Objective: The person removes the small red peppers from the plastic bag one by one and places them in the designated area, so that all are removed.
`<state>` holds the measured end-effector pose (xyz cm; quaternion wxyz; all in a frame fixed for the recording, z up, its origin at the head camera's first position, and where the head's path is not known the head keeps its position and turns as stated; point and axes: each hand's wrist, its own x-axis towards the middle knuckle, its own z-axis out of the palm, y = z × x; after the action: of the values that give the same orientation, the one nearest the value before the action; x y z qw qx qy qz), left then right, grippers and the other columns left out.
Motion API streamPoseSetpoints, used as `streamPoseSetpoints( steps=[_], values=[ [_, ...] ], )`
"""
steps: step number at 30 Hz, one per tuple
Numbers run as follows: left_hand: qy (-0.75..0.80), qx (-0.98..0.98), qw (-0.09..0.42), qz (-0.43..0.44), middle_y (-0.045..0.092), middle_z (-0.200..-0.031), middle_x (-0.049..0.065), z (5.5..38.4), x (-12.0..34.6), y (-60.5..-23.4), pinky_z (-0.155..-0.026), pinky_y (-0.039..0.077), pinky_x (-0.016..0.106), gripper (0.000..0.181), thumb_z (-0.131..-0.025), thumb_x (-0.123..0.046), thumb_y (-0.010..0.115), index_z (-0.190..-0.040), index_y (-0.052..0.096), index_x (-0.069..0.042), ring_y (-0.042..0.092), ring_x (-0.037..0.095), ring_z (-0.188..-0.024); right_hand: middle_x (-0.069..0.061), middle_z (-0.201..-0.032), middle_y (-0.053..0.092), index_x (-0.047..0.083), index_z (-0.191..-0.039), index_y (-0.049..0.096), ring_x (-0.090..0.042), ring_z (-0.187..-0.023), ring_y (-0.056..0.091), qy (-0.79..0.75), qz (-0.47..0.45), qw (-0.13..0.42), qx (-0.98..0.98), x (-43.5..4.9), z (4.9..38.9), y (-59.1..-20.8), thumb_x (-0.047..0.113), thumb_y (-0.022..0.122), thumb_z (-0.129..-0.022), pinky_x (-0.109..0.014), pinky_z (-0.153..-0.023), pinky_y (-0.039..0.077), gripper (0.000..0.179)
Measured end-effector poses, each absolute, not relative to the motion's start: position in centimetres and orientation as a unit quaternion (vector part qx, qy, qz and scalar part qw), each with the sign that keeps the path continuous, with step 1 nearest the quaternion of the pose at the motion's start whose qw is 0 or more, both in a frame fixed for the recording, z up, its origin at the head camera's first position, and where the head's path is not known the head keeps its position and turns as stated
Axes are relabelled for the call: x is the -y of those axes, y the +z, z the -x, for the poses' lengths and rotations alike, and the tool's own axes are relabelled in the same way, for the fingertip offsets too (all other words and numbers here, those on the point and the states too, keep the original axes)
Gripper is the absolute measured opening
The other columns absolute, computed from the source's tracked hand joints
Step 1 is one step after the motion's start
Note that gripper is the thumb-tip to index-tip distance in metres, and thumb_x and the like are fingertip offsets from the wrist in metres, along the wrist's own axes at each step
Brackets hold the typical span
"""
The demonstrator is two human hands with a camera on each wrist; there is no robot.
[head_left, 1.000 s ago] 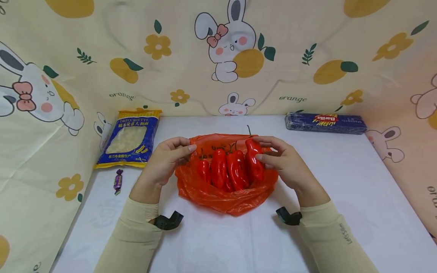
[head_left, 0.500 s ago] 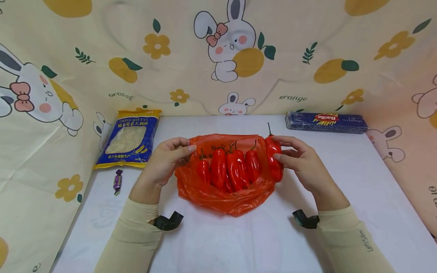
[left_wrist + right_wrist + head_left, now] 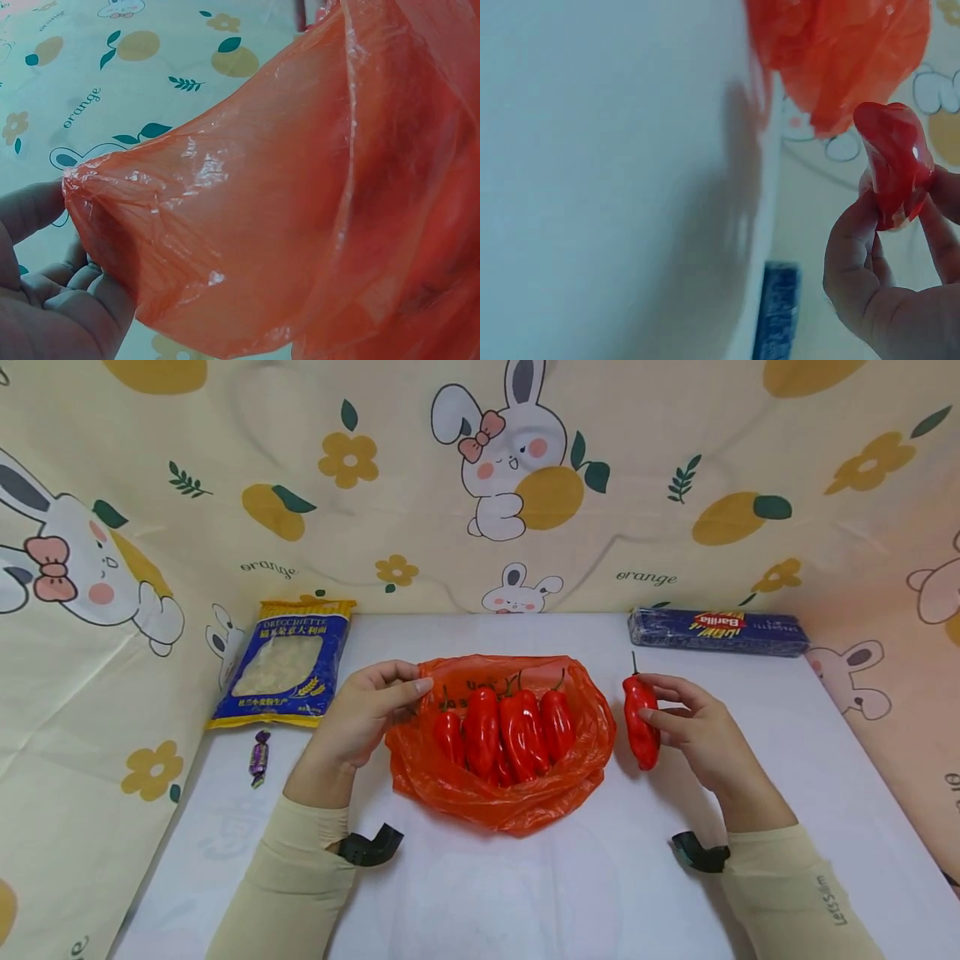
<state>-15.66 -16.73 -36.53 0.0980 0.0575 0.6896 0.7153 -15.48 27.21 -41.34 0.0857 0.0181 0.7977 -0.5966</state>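
A thin red plastic bag (image 3: 495, 814) sits at the middle of the table, its mouth spread wide. Several glossy red chili peppers (image 3: 480, 731) with dark stems lie side by side inside it. My left hand (image 3: 378, 702) pinches the bag's left rim; the left wrist view shows the plastic (image 3: 225, 210) stretched out from the fingertips. To the right of the bag, my right hand (image 3: 690, 718) holds one red chili pepper (image 3: 641, 722) between thumb and fingers, stem pointing up. In the right wrist view this pepper (image 3: 896, 161) stands out beyond the fingertips, apart from the bag.
At the back left lies a blue and yellow orecchiette bag (image 3: 281, 664), with a purple wrapped candy (image 3: 258, 760) in front of it. A dark blue Barilla spaghetti pack (image 3: 716, 632) rests at the back right. Printed cloth (image 3: 300, 443) walls the table's back and sides.
My right hand has drawn one chili pepper out of the bag and carried it right, past the bag's edge. The left hand stays at the left rim.
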Motion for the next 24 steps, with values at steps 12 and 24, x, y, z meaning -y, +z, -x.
streamPoseSetpoints(
  steps=[12, 24],
  values=[
    [0.712, -0.693, 0.098, -0.060, 0.068, -0.093, 0.009, 15.7, 16.7, -36.5, -0.077, 0.057, 0.030, 0.011, -0.107, -0.011, 0.069, -0.110, 0.068, 0.000, 0.063, 0.023, -0.085, -0.032, -0.160, 0.038, 0.009, -0.165, 0.045, -0.053, -0.137, 0.044, -0.534, -0.041, 0.152, -0.830, -28.1, 15.8, -44.1, 0.019, 0.070, -0.108, -0.041, -0.085, 0.063, 0.062],
    [0.714, -0.690, 0.101, -0.061, 0.067, -0.092, 0.008, 15.7, 16.8, -36.6, -0.077, 0.056, 0.030, 0.010, -0.107, -0.010, 0.069, -0.109, 0.069, -0.001, 0.062, 0.023, -0.086, -0.029, -0.151, 0.051, 0.008, -0.160, 0.053, -0.042, -0.121, 0.058, -0.506, 0.013, 0.161, -0.847, -26.6, 15.4, -44.3, 0.020, 0.069, -0.109, -0.039, -0.084, 0.061, 0.055]
  ],
)
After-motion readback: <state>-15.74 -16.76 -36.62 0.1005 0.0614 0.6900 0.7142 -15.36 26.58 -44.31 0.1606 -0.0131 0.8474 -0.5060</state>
